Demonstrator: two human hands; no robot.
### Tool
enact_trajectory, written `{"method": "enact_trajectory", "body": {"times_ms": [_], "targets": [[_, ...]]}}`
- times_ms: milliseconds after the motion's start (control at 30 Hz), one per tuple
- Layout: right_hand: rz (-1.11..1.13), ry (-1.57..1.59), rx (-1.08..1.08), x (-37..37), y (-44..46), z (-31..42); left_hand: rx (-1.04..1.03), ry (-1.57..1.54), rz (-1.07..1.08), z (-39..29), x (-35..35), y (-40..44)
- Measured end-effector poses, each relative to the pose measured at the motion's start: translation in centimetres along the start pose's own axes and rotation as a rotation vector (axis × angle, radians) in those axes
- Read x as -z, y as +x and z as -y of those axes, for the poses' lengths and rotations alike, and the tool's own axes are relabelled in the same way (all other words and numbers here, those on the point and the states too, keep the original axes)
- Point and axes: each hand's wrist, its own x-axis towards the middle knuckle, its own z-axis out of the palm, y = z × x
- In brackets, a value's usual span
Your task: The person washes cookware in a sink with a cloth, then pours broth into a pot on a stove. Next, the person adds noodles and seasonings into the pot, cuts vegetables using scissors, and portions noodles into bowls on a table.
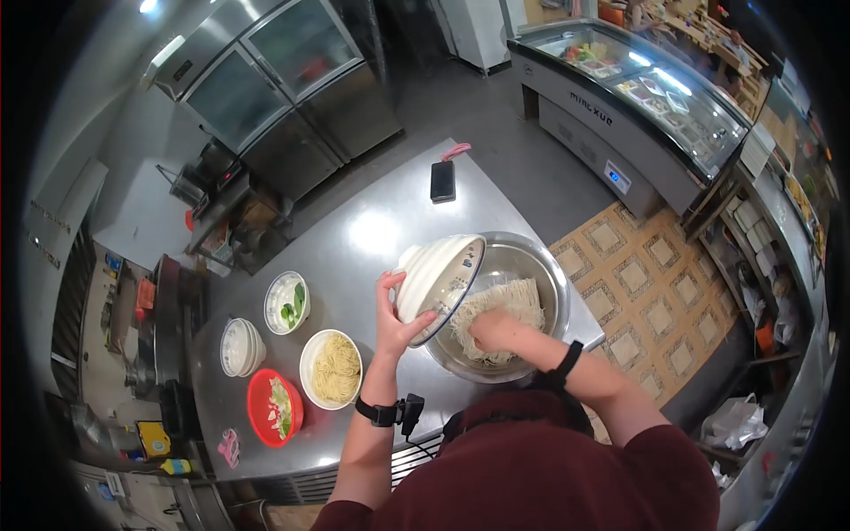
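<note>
My left hand (398, 317) holds a stack of white bowls (434, 281) with blue-patterned insides, tilted on its side over the left rim of a large steel basin (556, 292). Pale noodles (521, 303) lie in the basin. My right hand (496, 331) is down in them, its fingers bent inward and partly hidden, so what it grips is hard to make out. Left of the hands stand a white bowl of yellow noodles (336, 367), a white bowl with green leaves (290, 311), a red bowl of chopped vegetables (282, 410) and a stack of white bowls (241, 347).
A phone (443, 181) and a pink strap (456, 151) lie at the far part of the steel table (354, 234). A pink item (228, 448) is near its left corner. Beyond stand a steel refrigerator (292, 97) and a glass display freezer (620, 115).
</note>
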Motion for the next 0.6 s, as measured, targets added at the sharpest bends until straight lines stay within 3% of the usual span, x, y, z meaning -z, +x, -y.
{"method": "enact_trajectory", "body": {"times_ms": [33, 133, 233, 333, 400, 500, 533, 600], "targets": [[0.181, 0.014, -0.084, 0.6, -0.6, 0.6, 0.031, -0.063, -0.01, 0.0, 0.3, 0.0], [-0.881, -0.005, 0.09, 1.8, -1.6, 1.4, 0.082, -0.187, -0.034, 0.1, 0.5, -0.8], [-0.741, -0.112, 0.359, -1.0, 0.6, 0.4, -0.011, -0.18, -0.079, 0.1, -0.3, -1.0], [-0.531, 0.255, 0.552, -2.6, -3.2, 1.4, 0.001, -0.173, -0.185, -1.1, -0.3, -1.6], [0.085, -0.044, 0.105, -0.4, -4.9, 1.2, 0.012, -0.154, -0.264, 0.1, 0.7, -2.2], [-0.261, -0.114, 0.122, -4.6, -5.3, -3.7, 0.034, -0.072, -0.376, 0.3, 2.4, -4.2], [-0.36, 0.049, 0.125, -4.5, -5.8, -4.0, 0.035, -0.047, -0.403, 0.3, 2.7, -4.7], [-0.56, 0.371, 0.126, -3.6, -7.3, -3.9, 0.11, -0.307, -0.468, 1.7, 4.0, -6.7]]}}
